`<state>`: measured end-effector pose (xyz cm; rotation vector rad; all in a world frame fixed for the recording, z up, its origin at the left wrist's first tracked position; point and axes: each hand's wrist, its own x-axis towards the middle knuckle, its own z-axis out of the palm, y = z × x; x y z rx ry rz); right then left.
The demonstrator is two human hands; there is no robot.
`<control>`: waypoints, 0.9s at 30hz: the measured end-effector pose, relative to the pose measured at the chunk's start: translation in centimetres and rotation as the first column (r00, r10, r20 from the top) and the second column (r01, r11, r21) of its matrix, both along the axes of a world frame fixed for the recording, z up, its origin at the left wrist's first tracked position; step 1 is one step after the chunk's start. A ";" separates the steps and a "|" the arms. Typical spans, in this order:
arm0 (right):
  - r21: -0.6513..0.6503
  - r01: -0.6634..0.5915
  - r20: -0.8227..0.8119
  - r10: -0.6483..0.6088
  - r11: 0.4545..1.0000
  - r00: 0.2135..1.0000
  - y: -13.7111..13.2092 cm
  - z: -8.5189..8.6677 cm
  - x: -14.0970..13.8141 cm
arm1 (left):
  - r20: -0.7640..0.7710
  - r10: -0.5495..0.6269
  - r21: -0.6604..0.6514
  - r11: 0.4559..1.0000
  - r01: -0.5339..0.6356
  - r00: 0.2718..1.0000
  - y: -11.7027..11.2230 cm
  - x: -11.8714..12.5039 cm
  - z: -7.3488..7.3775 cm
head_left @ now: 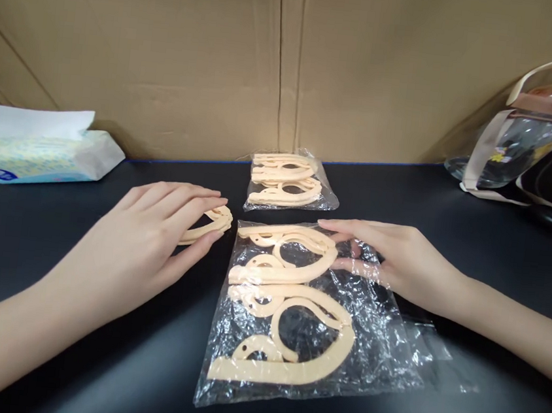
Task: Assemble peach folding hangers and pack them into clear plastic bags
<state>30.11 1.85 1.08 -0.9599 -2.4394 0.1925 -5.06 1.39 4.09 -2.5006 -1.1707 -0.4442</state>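
Beige folding hangers [334, 357], folded up, lie side by side in a clear plastic bag [379, 355] on the black table. My right hand [399, 259] holds this bag at its far right edge, fingers curled round the film and close to the upper hanger; some fingertips show through the plastic. To the left of the bag, my left hand [164, 234] is closed over another beige folded hanger [225, 219], outside the bag. Most of that hanger is hidden under my palm. A smaller-looking second clear bag [329, 196] with similar beige hangers lies behind.
A pack of tissues [88, 155] stands at the left rear, one sheet sticking out. At the right rear is a clear water bottle [529, 144] with a pinkish lid and strap. A cardboard wall [197, 60] closes off the back of the black table [140, 376].
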 end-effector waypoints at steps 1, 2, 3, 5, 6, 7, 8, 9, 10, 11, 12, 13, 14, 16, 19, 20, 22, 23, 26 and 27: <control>0.015 -0.007 0.004 0.007 1.000 1.000 -0.1 0.1 0.0 | 0.001 0.011 -0.016 1.000 -0.011 1.000 0.0 0.0 0.1; 0.037 -0.015 0.012 0.015 0.999 1.000 -0.1 0.1 0.0 | 0.006 0.017 -0.034 0.999 -0.017 1.000 0.1 0.0 0.1; 0.065 -0.026 0.023 0.024 0.998 0.999 -0.1 0.2 -0.1 | 0.015 0.020 -0.050 0.999 -0.020 1.000 0.1 0.0 0.2; 0.130 -0.045 0.051 0.038 0.990 0.998 -0.1 0.3 -0.1 | 0.046 0.024 -0.068 0.997 -0.020 0.999 0.1 0.0 0.1; 0.160 -0.053 0.063 0.043 0.986 0.997 0.0 0.3 -0.1 | 0.057 0.027 -0.072 0.997 -0.023 0.998 0.2 0.0 0.1; 0.184 -0.060 0.071 0.047 0.981 0.996 0.0 0.3 -0.2 | 0.059 0.032 -0.070 0.997 -0.028 0.998 0.3 -0.1 0.0; 0.200 -0.066 0.079 0.052 0.978 0.996 0.1 0.3 -0.2 | 0.047 0.037 -0.071 0.997 -0.034 0.998 0.4 -0.2 -0.1; 0.213 -0.072 0.082 0.055 0.974 0.995 0.2 0.4 -0.2 | 0.024 0.043 -0.071 0.997 -0.041 0.999 0.6 -0.5 -0.3; 0.220 -0.075 0.084 0.057 0.973 0.995 0.2 0.4 -0.2 | -0.004 0.049 -0.071 0.996 -0.049 0.999 0.8 -0.7 -0.5; 0.220 -0.075 0.084 0.057 0.973 0.995 0.2 0.4 -0.2 | -0.035 0.057 -0.070 0.996 -0.059 0.998 1.0 -1.0 -0.7; 0.211 -0.071 0.083 0.055 0.975 0.995 0.2 0.4 -0.1 | -0.065 0.068 -0.072 0.995 -0.073 0.996 1.3 -1.3 -1.0; 0.195 -0.067 0.079 0.052 0.979 0.996 0.2 0.5 0.0 | -0.091 0.082 -0.078 0.993 -0.089 0.992 1.5 -1.6 -1.2; 0.170 -0.061 0.075 0.049 0.983 0.996 0.1 0.5 0.1 | -0.112 0.096 -0.086 0.991 -0.106 0.989 1.8 -1.8 -1.5; 0.112 -0.050 0.070 0.042 0.992 0.997 0.0 0.8 0.3 | -0.137 0.120 -0.103 0.985 -0.135 0.983 2.1 -2.1 -1.7; 0.072 -0.038 0.070 0.033 0.997 0.997 -0.2 1.1 0.7 | -0.150 0.138 -0.116 0.981 -0.156 0.979 2.1 -2.2 -1.5; 0.073 -0.034 0.069 0.029 0.997 0.997 -0.2 1.3 0.7 | -0.157 0.139 -0.120 0.980 -0.159 0.978 2.1 -2.1 -1.3; 0.077 -0.023 0.068 0.018 0.997 0.998 -0.3 1.4 0.9 | -0.170 0.134 -0.121 0.980 -0.156 0.976 2.0 -2.0 -1.1; 0.080 -0.018 0.068 0.013 0.997 0.998 -0.3 1.5 0.9 | -0.176 0.129 -0.119 0.981 -0.151 0.976 1.9 -2.0 -1.0; 0.087 -0.006 0.075 0.000 0.996 0.997 -0.4 1.8 0.8 | -0.182 0.116 -0.101 0.985 -0.136 0.976 2.0 -2.0 -1.1; 0.095 -0.001 0.079 -0.007 0.995 0.997 -0.4 1.9 0.8 | -0.179 0.116 -0.092 0.987 -0.134 0.977 2.1 -2.1 -1.2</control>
